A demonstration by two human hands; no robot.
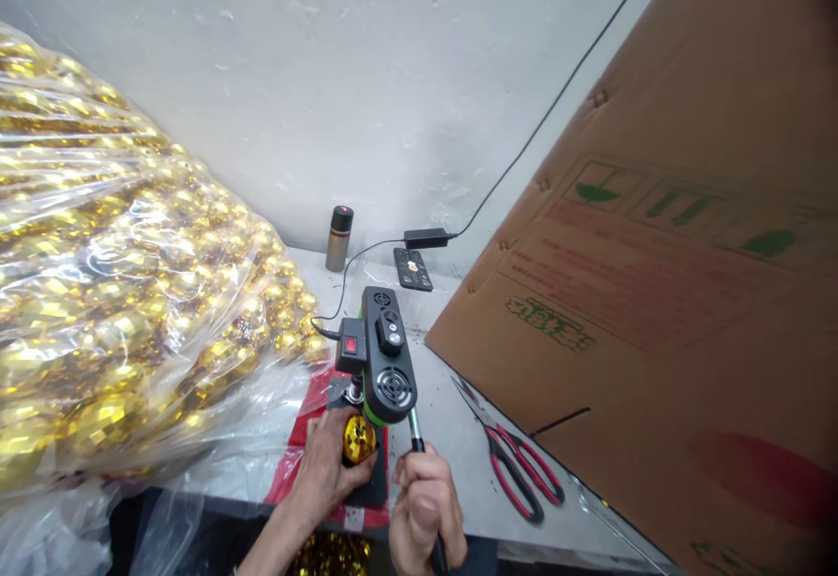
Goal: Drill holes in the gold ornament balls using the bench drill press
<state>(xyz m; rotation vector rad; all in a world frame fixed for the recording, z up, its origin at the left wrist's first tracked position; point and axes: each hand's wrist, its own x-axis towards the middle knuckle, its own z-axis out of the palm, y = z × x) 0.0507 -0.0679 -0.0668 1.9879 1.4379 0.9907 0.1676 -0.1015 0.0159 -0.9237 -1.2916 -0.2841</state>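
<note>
My left hand [326, 458] curls around a small shiny gold faceted ball [360, 439], thumb and fingers on its sides. It holds the ball at the base of a small black and green bench drill press [386, 358]. My right hand [425, 506] is closed around a black-handled metal lever [415, 428] that reaches up to the machine's front edge. The drill press has a red switch [351, 345] on its left side, and stands on a red sheet [294, 462]. Whether a bit touches the ball is hidden under the machine's head.
A clear plastic bag [150, 297] full of gold balls fills the left. A large cardboard box [655, 279] leans in on the right, with red-and-black scissors [517, 462] beside it. Behind stand a bottle [339, 240], a phone [413, 269] and a power adapter [427, 237] with its cable.
</note>
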